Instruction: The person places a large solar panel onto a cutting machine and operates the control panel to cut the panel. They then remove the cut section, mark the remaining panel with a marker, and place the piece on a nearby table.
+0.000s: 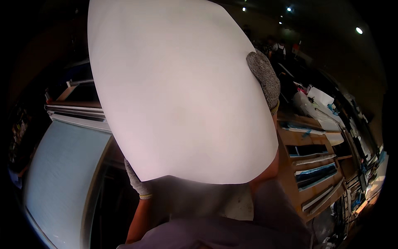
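A large plain white sheet (pixel 178 95) fills the middle of the head view, held up in front of my body and slightly curved at its edges. My right hand (pixel 265 79), in a grey knit glove with a yellow cuff, grips the sheet's right edge; part of the hand lies over its front face. At the lower left edge my left hand (pixel 134 180), gloved the same way, supports the sheet from behind. The sheet hides most of the left fingers.
A pale blue-grey panel (pixel 68 162) on a framed stand is at my left. To the right, a brown slotted board (pixel 311 166) holds several strips. Clear plastic wrapping (pixel 309 106) lies beyond it. A person (pixel 279 50) stands far off at the upper right.
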